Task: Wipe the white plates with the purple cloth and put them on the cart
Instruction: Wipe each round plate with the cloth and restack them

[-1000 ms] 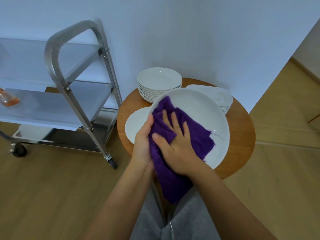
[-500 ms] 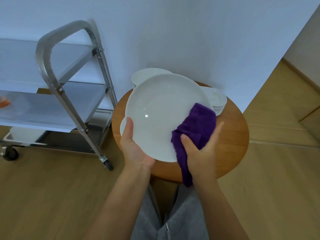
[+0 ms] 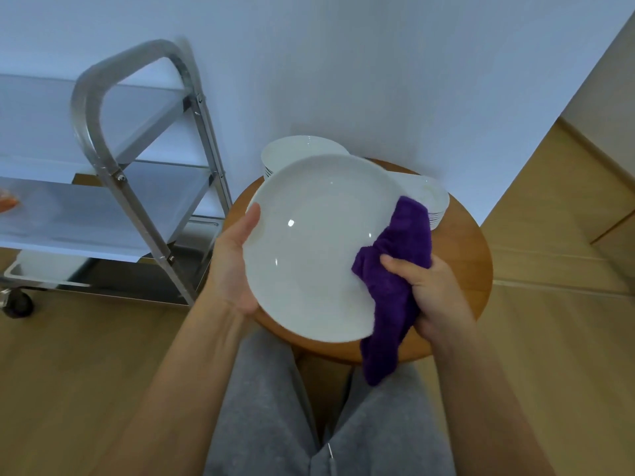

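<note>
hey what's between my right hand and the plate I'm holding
The purple cloth: the head view shows your right hand gripping it against the plate at its right rim. Your left hand holds the opposite edge bare.

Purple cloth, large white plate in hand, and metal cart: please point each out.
purple cloth [image 3: 402,269], head view, bunched middle beside the thumb.
large white plate [image 3: 309,249], head view, centre of its face.
metal cart [image 3: 134,207], head view, slanted front leg of its frame.
</note>
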Tool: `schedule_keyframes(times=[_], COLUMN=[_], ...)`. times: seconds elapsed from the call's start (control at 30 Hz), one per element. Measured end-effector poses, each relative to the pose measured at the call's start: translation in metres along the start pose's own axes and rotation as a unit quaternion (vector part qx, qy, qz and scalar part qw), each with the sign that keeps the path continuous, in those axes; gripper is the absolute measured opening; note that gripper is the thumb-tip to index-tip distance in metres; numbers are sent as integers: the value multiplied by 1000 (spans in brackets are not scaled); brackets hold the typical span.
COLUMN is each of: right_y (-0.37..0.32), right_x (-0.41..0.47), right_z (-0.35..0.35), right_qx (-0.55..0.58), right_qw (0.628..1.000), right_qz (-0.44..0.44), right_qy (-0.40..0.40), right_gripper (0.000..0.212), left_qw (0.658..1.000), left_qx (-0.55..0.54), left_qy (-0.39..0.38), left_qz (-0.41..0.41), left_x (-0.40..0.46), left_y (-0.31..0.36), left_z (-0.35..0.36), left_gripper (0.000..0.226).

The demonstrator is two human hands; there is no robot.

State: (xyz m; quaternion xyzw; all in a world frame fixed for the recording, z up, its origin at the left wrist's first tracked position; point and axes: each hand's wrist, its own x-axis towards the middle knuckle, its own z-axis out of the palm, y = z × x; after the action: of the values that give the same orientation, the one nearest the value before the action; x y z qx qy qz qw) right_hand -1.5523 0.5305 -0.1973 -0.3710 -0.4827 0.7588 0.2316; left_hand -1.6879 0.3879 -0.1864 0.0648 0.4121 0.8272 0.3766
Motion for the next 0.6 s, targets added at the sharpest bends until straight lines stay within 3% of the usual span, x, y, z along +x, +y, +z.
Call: schedule_keyframes(times=[0.1, 0.23, 0.33, 0.43, 0.5, 0.6], right_y=[1, 26, 40, 45, 37, 12], right_x=[3, 1, -3, -7, -6, -2], right_z=[-5, 16, 34, 34, 22, -4], right_qx=[1, 178, 255, 210, 183, 97], right_qw=[999, 980, 962, 972, 978, 993], right_qz=[34, 58, 64, 55, 38, -2], right_qy=[-5, 68, 80, 85, 90, 62], right_gripper=[20, 13, 14, 10, 12, 17], left_qw=[999, 998, 994, 983, 977, 969], left_qx=[40, 9, -4, 67, 100, 193], left_qy=[-14, 50, 110, 172, 188, 139], left_qz=[-16, 40, -10, -16, 16, 59], left_x=[0, -6, -14, -11, -8, -10], left_y=[10, -15, -55, -69, -64, -44], left_z=[1, 19, 33, 32, 23, 6], left_gripper=[28, 32, 31, 46, 39, 21])
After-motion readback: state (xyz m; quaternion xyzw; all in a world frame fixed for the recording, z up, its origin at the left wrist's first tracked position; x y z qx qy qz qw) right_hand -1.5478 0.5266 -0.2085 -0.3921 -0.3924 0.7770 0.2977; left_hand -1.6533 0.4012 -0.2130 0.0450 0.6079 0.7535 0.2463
